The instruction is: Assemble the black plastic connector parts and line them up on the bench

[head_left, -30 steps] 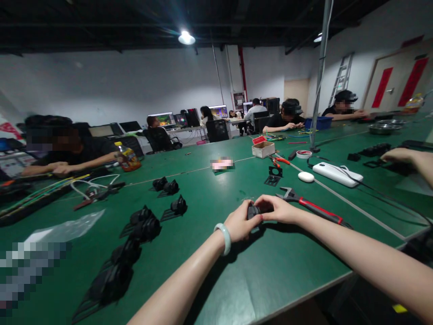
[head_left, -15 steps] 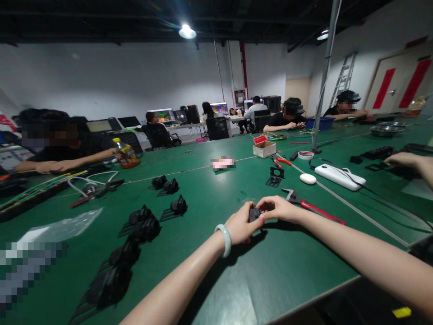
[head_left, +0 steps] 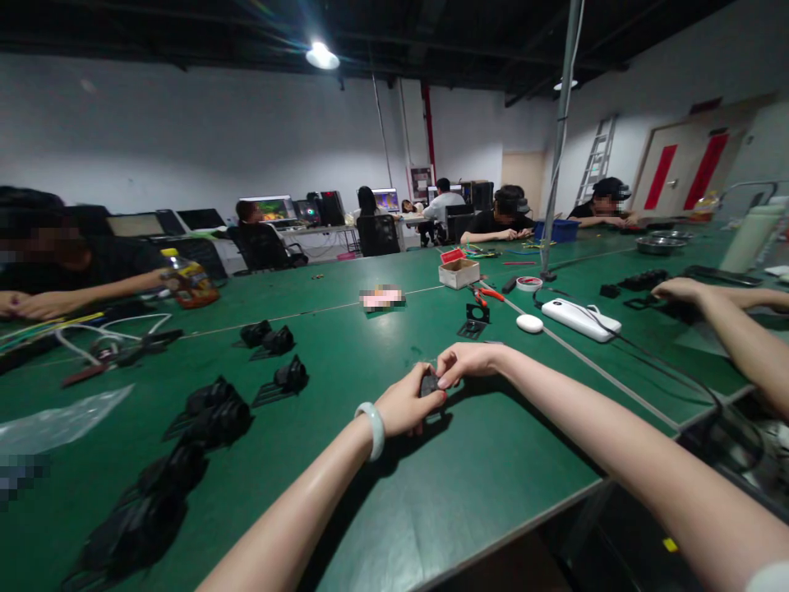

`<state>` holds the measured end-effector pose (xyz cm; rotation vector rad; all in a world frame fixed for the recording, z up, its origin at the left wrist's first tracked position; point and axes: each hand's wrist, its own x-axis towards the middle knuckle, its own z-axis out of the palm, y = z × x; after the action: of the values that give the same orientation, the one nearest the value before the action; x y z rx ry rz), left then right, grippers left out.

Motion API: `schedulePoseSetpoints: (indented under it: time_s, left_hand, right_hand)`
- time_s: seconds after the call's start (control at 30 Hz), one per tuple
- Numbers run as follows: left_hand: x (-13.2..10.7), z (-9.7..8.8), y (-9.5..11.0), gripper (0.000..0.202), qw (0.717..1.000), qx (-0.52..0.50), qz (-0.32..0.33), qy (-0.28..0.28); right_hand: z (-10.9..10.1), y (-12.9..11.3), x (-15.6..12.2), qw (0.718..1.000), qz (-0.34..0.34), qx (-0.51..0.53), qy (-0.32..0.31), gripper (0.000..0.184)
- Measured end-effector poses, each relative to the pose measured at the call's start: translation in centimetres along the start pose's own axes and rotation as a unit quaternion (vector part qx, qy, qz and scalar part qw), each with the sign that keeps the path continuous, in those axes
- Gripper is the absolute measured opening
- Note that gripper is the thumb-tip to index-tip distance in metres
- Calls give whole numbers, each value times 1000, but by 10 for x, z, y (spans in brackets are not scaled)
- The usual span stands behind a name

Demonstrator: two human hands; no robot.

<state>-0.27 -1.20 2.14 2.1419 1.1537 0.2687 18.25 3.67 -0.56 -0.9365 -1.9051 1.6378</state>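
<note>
Over the green table, my left hand (head_left: 403, 401), with a pale bangle (head_left: 372, 429) on its wrist, is closed around a small black plastic part (head_left: 429, 383). My right hand (head_left: 463, 363) pinches the same part from the other side, thumb and fingers bent against it. Fingers cover much of the part, so its full shape is hidden. Just beyond my hands a black bracket with a round hole (head_left: 477, 314) stands on the table. Several black assemblies with slatted bases (head_left: 213, 419) lie in a loose row to the left.
A white oval object (head_left: 530, 323), a white power strip (head_left: 581, 319), orange-handled pliers (head_left: 490, 294) and a small box (head_left: 459, 273) lie ahead. A metal pole (head_left: 558, 148) rises from the table. A co-worker's arm (head_left: 733, 325) reaches in from the right; a bottle (head_left: 190, 281) stands left.
The view has turned slightly right, so things sit further left. Both hands stay on the black part. The red-handled adjustable wrench is now hidden behind my right arm.
</note>
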Motion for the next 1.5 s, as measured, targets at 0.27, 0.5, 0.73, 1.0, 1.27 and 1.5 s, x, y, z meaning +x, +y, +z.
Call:
schedulePoseSetpoints:
  time_s: [0.27,0.5,0.73,1.0,1.27,1.5]
  left_hand:
    - [-6,-1,3,42,1000,2,-13,-6]
    - [-9,1,7,43,1000,-7,-16,2]
    - [-8,2,5,50,1000,-16,-17,-1]
    - [-8,2,5,51,1000,-17,-25,-1]
    - [-8,2,3,52,1000,-19,-21,-7]
    - [-8,1,2,50,1000,-14,-9,-13]
  right_hand:
    - [16,-5,-19,990,-84,-99,57,27]
    - [18,-3,-21,982,-89,-154,56,32]
    - [18,-3,-24,985,-115,-118,47,36]
    - [25,-4,-25,979,-156,-112,74,40]
    - [26,-2,-24,968,-168,-151,109,35]
    - [25,-2,-23,973,-152,-142,102,33]
